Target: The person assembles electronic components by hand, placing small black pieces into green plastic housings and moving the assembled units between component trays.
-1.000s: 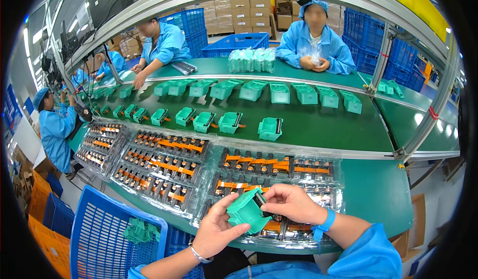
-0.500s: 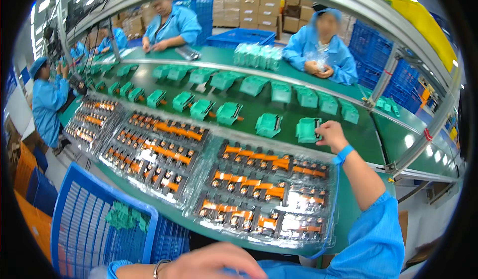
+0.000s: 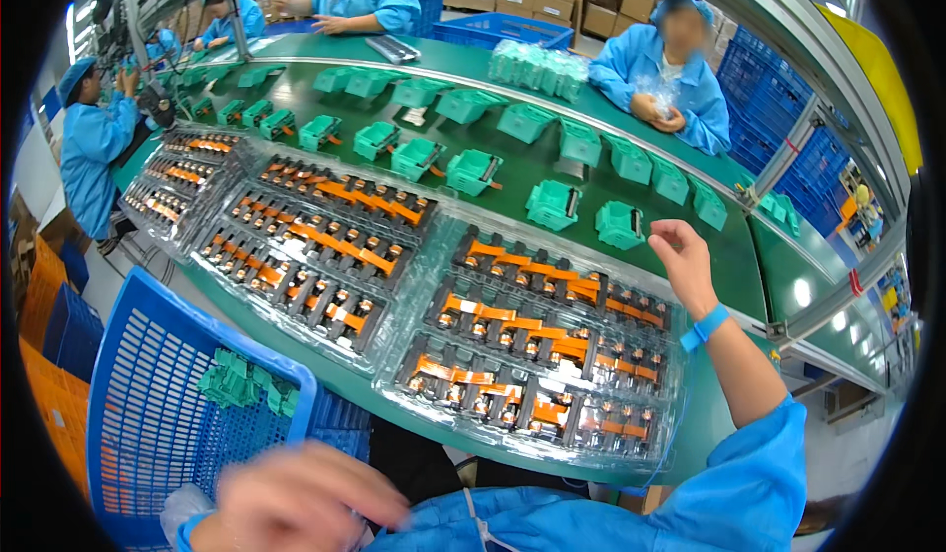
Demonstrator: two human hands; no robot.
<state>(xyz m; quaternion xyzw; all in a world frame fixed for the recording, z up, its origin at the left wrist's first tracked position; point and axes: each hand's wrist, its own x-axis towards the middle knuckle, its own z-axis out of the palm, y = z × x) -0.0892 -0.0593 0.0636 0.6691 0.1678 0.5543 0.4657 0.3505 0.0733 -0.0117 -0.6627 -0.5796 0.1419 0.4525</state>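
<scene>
My right hand (image 3: 680, 261), with a blue band round its wrist, hovers just right of a green plastic housing (image 3: 619, 225) on the green belt. Its fingers are loosely bent, thumb and forefinger slightly apart, with nothing visible between them. Low in the picture, my left hand (image 3: 296, 498) is smeared by motion in front of the blue basket, so its grip does not show. Clear trays (image 3: 399, 379) lie before me, filled with black parts that carry orange flat cables (image 3: 537, 325). Several green housings (image 3: 473, 172) stand in two rows along the belt.
A blue basket (image 3: 133, 355) at lower left contains green pieces (image 3: 236, 379). Across the belt, a person (image 3: 680, 69) holds clear plastic; clear-wrapped packs (image 3: 537, 69) stand beside them. Other people in blue work farther left. A metal frame post (image 3: 843, 286) rises at right.
My right hand has come off the rightmost green housing and drawn back to its right. My left hand has swung left toward the basket. The whole view has shifted slightly.
</scene>
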